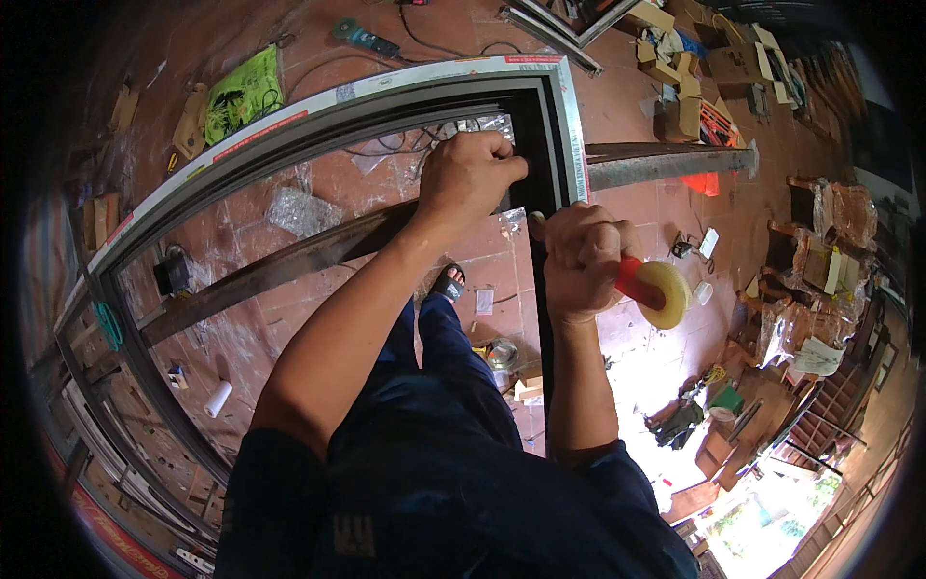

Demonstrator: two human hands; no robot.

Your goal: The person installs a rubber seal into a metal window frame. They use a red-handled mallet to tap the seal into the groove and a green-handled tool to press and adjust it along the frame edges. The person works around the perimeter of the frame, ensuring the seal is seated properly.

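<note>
The right hand (586, 259) was closed around a red-and-yellow tool (664, 294), its long axis slanting away from the dark frame (543, 145), yellow end rightward and toward the body. The left hand (475, 172) curled above the frame's corner; its grip I could not tell. A carton (683, 118) contained orange things (716, 125), on the red-tiled floor (620, 101).

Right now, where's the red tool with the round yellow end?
Head view, right of centre: the red tool is gripped in the right hand, its yellow end jutting rightward, away from the dark frame's right-hand bar.
</note>
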